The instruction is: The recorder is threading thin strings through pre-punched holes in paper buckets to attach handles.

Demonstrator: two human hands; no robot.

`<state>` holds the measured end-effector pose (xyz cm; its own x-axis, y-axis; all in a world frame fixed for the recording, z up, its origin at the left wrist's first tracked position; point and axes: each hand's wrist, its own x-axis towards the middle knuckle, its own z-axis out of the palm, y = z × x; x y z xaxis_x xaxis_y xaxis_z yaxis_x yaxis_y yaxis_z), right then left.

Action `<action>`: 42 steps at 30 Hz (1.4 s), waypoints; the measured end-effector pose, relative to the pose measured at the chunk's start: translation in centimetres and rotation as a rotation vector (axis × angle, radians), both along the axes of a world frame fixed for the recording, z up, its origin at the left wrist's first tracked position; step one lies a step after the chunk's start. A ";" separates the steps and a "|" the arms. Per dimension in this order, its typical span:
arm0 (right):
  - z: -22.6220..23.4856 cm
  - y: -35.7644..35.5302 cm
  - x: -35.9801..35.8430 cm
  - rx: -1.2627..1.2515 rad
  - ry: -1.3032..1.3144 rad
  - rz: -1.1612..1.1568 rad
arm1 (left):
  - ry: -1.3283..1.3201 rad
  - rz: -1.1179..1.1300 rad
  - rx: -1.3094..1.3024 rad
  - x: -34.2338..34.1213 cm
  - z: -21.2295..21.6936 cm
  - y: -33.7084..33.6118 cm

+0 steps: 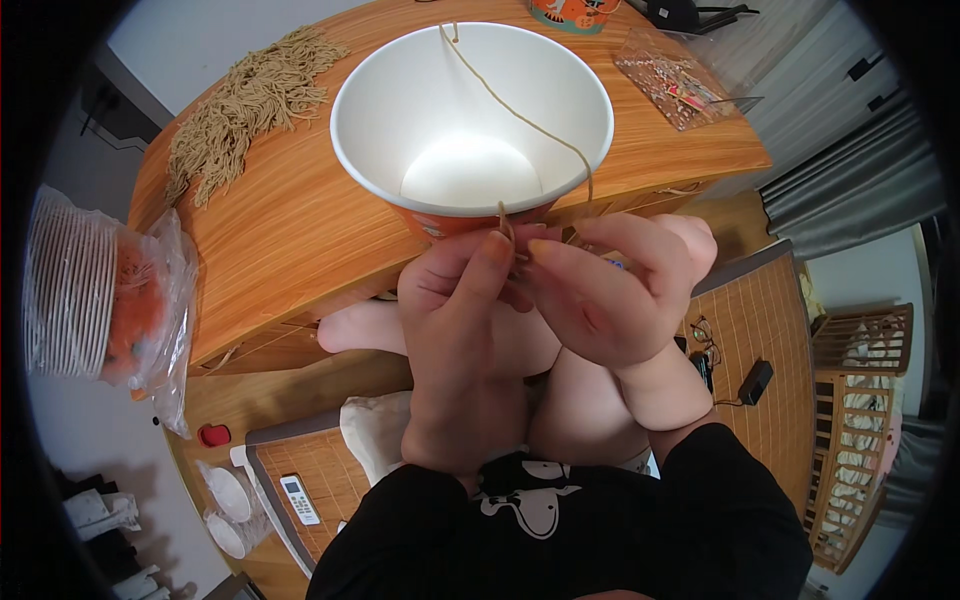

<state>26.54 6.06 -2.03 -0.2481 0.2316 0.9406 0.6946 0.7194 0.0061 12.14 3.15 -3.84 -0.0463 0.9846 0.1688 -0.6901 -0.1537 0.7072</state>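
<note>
A large paper bucket, white inside and orange outside, stands at the table's near edge. One end of a tan cord passes through the far rim; from there it crosses the opening and drops over the near right rim to my fingers. At the near wall, my left hand pinches a short piece of the cord between thumb and forefinger. Close against it, my right hand is closed with its fingertips on the cord. The exact spot where the fingertips meet is partly hidden.
Tan cords lie in a pile on the wooden table. At left is a plastic-wrapped stack of paper buckets. A clear tray and another orange bucket occupy the far right. A remote control lies below left.
</note>
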 end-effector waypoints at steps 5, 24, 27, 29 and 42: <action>-0.1 0.0 0.2 0.064 -0.092 -0.041 | -0.109 -0.031 -0.056 0.6 -0.7 -0.2; 1.3 -0.2 -0.5 -0.505 0.106 0.329 | 0.113 0.217 0.306 0.2 -1.3 -0.3; 1.2 -0.2 -0.7 -0.497 0.127 0.353 | 0.220 0.232 0.362 0.0 -1.2 0.2; 1.2 0.1 -0.7 -0.474 0.119 0.351 | 0.306 0.256 0.366 -0.1 -1.3 0.3; 0.6 -0.1 -0.3 -0.086 -0.052 0.086 | 0.056 0.178 0.174 0.7 -0.5 -1.1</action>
